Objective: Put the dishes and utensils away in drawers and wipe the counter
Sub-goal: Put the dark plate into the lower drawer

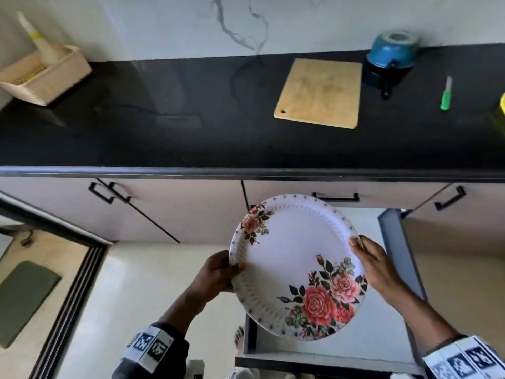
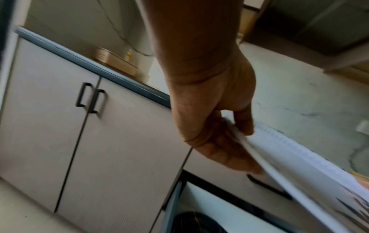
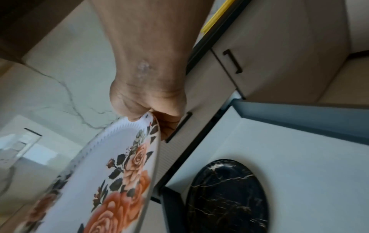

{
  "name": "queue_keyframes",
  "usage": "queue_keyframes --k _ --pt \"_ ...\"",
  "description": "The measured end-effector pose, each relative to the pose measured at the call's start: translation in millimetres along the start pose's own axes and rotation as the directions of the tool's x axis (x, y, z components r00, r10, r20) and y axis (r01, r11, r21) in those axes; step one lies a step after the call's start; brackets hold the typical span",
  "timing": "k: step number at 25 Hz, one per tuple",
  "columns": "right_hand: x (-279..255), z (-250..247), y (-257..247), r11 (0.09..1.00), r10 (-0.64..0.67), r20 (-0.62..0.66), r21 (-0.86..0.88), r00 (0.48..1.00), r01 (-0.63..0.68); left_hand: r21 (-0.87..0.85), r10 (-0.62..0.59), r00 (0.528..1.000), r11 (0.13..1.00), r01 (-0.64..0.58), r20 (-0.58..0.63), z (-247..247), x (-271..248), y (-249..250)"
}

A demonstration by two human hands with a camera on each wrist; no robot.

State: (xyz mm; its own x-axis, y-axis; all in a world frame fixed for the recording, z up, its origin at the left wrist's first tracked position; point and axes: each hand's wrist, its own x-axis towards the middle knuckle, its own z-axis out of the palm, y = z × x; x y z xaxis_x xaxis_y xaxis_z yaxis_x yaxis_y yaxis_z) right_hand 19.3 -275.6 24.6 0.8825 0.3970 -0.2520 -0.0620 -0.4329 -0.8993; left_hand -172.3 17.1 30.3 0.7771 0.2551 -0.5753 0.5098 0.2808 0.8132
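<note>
Black surface [image 1: 191,143] carries a wooden cutting board [image 1: 318,93], blue pot [image 1: 390,58], green-handled knife [image 1: 446,93] and beige rack [image 1: 46,75] at far left. Open drawer [image 3: 299,151] holds a black marbled plate [image 3: 227,195].

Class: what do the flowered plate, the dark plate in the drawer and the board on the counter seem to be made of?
Flowered plate: probably melamine or plastic; thin rim, printed roses, soft sheen. Dark plate: glossy, black with gold veins; marble-look, whether stone, ceramic or plastic is unclear. Board: pale wood, matte, faintly stained.
</note>
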Motion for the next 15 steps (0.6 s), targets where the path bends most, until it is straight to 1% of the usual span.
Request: queue_keyframes --k 1,2,3,4,5,6,7,9,11,13,15 --pt "-2.3 -5.8 19.3 1.0 0.028 -0.029 -0.01 0.999 -0.029 0.055 -0.056 0.998 0.997 0.056 -0.002 7.8 13.3 -11.6" --pt "-4.1 -7.9 34.7 0.999 0.052 -0.049 -0.012 0.997 -0.053 0.183 -0.106 0.994 0.978 0.105 -0.004 12.9 25.0 -24.5" --pt "-4.4 -8.6 47.5 0.993 0.108 -0.072 -0.032 0.992 -0.111 0.416 -0.142 0.989 0.898 0.142 -0.03 15.2 35.2 -39.0" --pt "-3.6 -8.8 58.9 0.98 0.178 -0.104 -0.066 0.978 -0.185 0.67 -0.157 0.986 0.726 0.156 -0.059 15.7 44.1 -54.7" --pt "-1.2 -6.4 68.7 0.964 0.235 -0.129 -0.098 0.963 -0.248 0.846 -0.169 0.983 0.51 0.156 -0.079 15.4 50.0 -67.4" --pt "2.4 -2.7 81.1 0.946 0.278 -0.154 -0.128 0.948 -0.298 0.92 -0.181 0.98 0.364 0.144 -0.082 15.4 54.2 -77.2" --pt "6.8 1.5 92.1 0.924 0.337 -0.169 -0.129 0.926 -0.36 0.946 -0.207 0.977 0.302 0.122 -0.06 16.4 58.7 -86.1" --pt "21.7 13.5 113.9 0.895 0.399 -0.207 -0.125 0.893 -0.429 0.975 -0.225 0.974 0.22 0.033 0.018 19.9 72.4 -101.1" --pt "36.8 31.4 131.2 0.88 0.427 -0.249 -0.107 0.869 -0.463 0.987 -0.241 0.97 0.161 0.005 0.035 23.1 80.4 -111.8" --pt "50.4 49.2 145.8 0.865 0.454 -0.266 -0.096 0.851 -0.492 0.989 -0.239 0.97 0.149 -0.002 0.038 24.1 82.8 -116.7" --pt "61.6 66.3 160.5 0.852 0.486 -0.258 -0.075 0.835 -0.519 0.99 -0.239 0.968 0.134 -0.045 0.076 19.4 83.6 -121.1"
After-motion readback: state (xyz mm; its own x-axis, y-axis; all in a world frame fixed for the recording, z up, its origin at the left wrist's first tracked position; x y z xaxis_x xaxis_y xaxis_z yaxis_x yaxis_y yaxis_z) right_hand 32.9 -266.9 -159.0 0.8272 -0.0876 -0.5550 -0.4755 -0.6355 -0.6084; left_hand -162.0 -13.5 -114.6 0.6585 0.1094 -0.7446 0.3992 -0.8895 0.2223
